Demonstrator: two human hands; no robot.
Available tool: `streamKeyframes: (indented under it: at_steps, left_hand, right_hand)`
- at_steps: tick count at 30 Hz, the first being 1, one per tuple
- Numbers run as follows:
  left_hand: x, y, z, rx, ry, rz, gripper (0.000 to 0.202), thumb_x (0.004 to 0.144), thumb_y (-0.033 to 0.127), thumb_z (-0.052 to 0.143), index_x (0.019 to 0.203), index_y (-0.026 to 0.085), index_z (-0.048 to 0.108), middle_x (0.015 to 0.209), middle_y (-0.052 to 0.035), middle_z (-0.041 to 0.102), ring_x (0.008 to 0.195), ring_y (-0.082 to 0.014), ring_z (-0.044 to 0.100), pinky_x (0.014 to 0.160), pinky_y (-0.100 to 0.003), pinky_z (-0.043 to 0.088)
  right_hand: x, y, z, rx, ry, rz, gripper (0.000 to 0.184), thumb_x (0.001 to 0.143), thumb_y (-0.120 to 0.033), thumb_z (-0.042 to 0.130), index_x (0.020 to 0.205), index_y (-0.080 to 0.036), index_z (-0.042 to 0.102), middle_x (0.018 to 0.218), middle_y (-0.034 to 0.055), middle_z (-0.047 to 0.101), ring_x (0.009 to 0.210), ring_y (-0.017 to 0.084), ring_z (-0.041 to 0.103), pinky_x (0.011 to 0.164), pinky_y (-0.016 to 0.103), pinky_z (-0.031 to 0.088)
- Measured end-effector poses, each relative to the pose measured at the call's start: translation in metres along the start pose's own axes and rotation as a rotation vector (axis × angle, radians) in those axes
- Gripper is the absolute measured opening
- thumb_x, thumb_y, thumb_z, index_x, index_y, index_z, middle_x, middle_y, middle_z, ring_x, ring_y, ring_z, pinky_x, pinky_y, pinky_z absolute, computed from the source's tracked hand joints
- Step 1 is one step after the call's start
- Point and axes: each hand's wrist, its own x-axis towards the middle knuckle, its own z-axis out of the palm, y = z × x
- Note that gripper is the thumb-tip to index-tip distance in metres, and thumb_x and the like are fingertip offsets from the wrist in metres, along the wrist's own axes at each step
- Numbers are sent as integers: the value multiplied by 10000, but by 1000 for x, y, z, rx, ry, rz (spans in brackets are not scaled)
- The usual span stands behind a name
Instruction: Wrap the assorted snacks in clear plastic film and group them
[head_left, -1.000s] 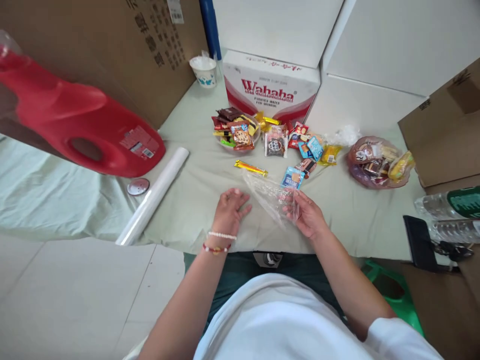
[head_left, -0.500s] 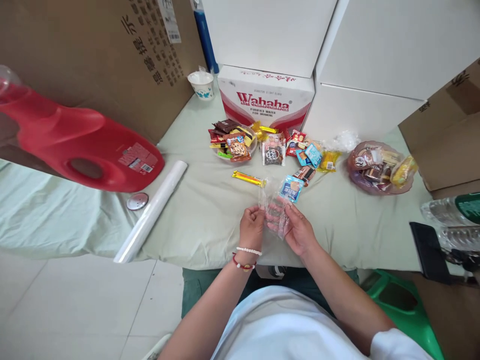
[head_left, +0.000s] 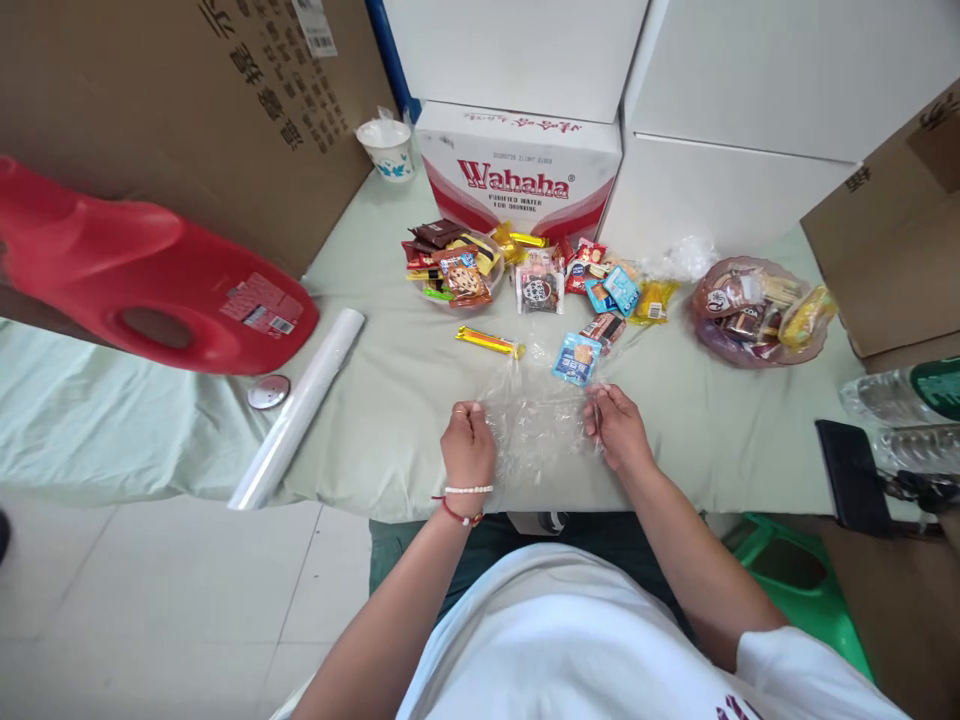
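A thin, see-through plastic film (head_left: 544,425) is stretched between my two hands above the front of the table. Whether it is a bag or a loose cover I cannot make out. My left hand (head_left: 469,440), with a white bead bracelet and a red cord at the wrist, pinches its left edge. The right edge is gripped by the fingers of my right hand (head_left: 616,425). Just beyond the film lie a blue snack packet (head_left: 576,358) and a yellow stick-shaped snack (head_left: 487,342).
Behind are a bowl of wrapped snacks (head_left: 457,265), several loose packets and a Wahaha carton (head_left: 517,175). A pink bowl (head_left: 757,350) of snacks stands right, near a black phone (head_left: 851,480). Leftward are a white roll (head_left: 300,405), round lid (head_left: 268,391) and red jug (head_left: 165,290).
My hands have moved apart, the left one leftward and the right one slightly to the right. The plastic film, bunched up before, is now spread wider between them.
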Motion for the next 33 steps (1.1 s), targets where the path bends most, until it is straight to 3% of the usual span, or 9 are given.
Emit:
streamKeyframes:
  at_steps: [5, 9, 13, 17, 20, 23, 27, 31, 33]
  left_hand:
    - [3, -10, -8, 136, 33, 35, 211, 1004, 365, 427, 871, 248, 543, 726, -7, 643, 715, -197, 622, 702, -308, 440]
    - [-5, -14, -11, 164, 78, 66, 194, 991, 374, 471, 994, 221, 590, 780, -25, 666, 714, -203, 640, 708, -328, 483]
    - [-17, -16, -13, 370, 288, 517, 347, 970, 344, 575, 1240, 139, 649, 1184, -201, 706, 1163, -304, 673, 1047, -478, 485]
    - [-11, -15, -13, 597, -99, 936, 456, 1023, 174, 423, 1410, 268, 644, 1446, -123, 675, 1477, -271, 515, 1299, -552, 182]
    - [0, -15, -12, 693, -328, 853, 550, 1060, 257, 348, 1598, 220, 455, 1626, -144, 513, 1530, -282, 457, 1309, -630, 118]
    - [3, -19, -15, 746, -352, 725, 630, 1065, 412, 354, 1637, 149, 375, 1689, -193, 386, 1570, -333, 392, 1280, -714, 119]
    - [-4, -28, -25, 735, -365, 718, 681, 1052, 489, 382, 1639, 146, 375, 1697, -203, 367, 1589, -342, 357, 1292, -684, 146]
    - [-4, -32, -33, 635, -351, 680, 563, 1088, 395, 291, 1586, 201, 470, 1660, -154, 459, 1544, -260, 446, 1291, -556, 258]
    - [-1, -30, -34, 617, -329, 666, 542, 1091, 386, 293, 1542, 197, 524, 1650, -149, 477, 1519, -249, 479, 1260, -523, 324]
  right_hand:
    - [1, 6, -2, -6, 70, -56, 603, 842, -819, 586, 1030, -246, 574, 637, -72, 522, 408, 83, 347, 374, 237, 243]
    - [1, 11, -8, -118, 42, -111, 803, 891, -913, 342, 1266, -241, 575, 786, -2, 634, 456, 123, 429, 416, 280, 328]
    - [2, 16, -8, -512, 66, -277, 825, 804, -721, 686, 1434, -216, 514, 961, 57, 723, 773, 231, 660, 722, 354, 522]
    - [7, 20, -6, -624, 42, -333, 709, 802, -532, 673, 1412, -199, 534, 935, 45, 729, 857, 263, 681, 822, 406, 533]
    - [14, 16, -13, -503, 35, -273, 579, 799, -502, 651, 1304, -230, 574, 921, 34, 724, 724, 225, 663, 651, 355, 527]
    - [23, 5, -34, -321, 46, -163, 467, 774, -465, 664, 1174, -236, 586, 847, 13, 701, 527, 158, 569, 466, 288, 427]
    - [28, -14, -69, -225, 142, -117, 392, 739, -427, 699, 1056, -217, 601, 801, 5, 679, 504, 118, 532, 443, 247, 405]
    - [7, -23, -78, -497, 386, -436, 332, 863, -496, 641, 1033, -210, 640, 883, 35, 686, 687, 162, 609, 608, 297, 518]
    - [-11, -19, -70, -671, 323, -616, 383, 932, -547, 599, 1100, -209, 667, 954, 66, 698, 812, 201, 636, 728, 348, 551]
